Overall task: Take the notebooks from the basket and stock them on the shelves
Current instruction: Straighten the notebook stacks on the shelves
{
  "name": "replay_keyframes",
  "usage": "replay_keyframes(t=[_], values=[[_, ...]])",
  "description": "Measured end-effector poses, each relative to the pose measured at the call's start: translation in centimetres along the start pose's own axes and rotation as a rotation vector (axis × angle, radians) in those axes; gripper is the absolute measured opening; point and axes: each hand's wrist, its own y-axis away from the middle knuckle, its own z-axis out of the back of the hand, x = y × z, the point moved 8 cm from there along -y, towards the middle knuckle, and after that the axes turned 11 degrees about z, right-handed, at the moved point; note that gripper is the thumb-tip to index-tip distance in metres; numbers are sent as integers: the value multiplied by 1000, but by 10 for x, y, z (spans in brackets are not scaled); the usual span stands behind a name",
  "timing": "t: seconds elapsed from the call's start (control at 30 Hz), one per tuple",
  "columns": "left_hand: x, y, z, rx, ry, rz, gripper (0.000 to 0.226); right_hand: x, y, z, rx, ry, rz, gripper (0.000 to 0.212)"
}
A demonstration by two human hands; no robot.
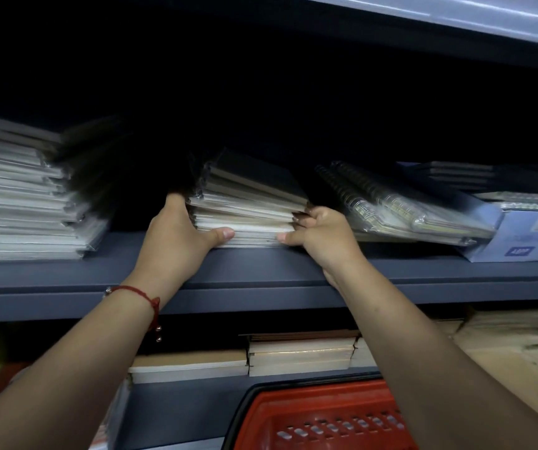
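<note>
A stack of plastic-wrapped notebooks (248,203) with dark covers sits on the grey shelf (261,277), fanned and tilted. My left hand (180,232) grips the stack's left side, thumb along its bottom front edge. My right hand (319,233) grips the stack's right front corner, fingers curled against the edges and thumb under the front. The red basket (322,417) is below, at the bottom centre; only its rim and slotted wall show, and its contents are out of view.
A tall stack of wrapped notebooks (24,203) fills the shelf's left. Spiral-bound notebooks (400,203) lean at the right beside a blue-white box (517,235). The lower shelf holds flat paper pads (300,355). Another shelf edge (456,14) hangs overhead.
</note>
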Motion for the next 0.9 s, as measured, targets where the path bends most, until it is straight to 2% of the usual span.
replay_keyframes(t=[0.07,0.13,0.17,0.23,0.27,0.3,0.37,0.4,0.53,0.67,0.7,0.77,0.8,0.9], values=[[1,-1,0,6,17,3,73,1,1,0,-36,17,-8,70],[-1,0,-1,37,65,5,75,2,2,-3,-19,-72,-36,53],[-2,2,-1,55,113,10,78,3,4,-8,-7,-192,-64,48],[-5,4,-3,91,208,40,86,3,6,-22,-15,-387,-116,58],[-5,4,-6,105,234,57,86,3,6,-25,-40,-373,-114,67],[-7,4,-7,108,248,61,81,5,5,-25,-78,-326,-99,61],[-7,4,-7,96,269,59,65,6,5,-20,-171,-194,-29,23],[-5,3,-6,83,287,54,59,9,5,-17,-195,-141,25,17],[3,2,7,0,373,-6,48,12,4,-14,-204,-59,109,33],[3,3,11,-20,296,-54,75,6,-2,-17,-120,-105,38,17],[2,3,11,-20,277,-59,79,6,-2,-21,-74,-139,19,30],[0,2,12,-49,220,-69,71,5,0,-26,12,-136,25,62],[0,1,12,-71,193,-70,65,4,-2,-24,1,-92,50,65],[0,-3,14,-109,177,-75,64,6,-1,-12,-120,12,129,36]])
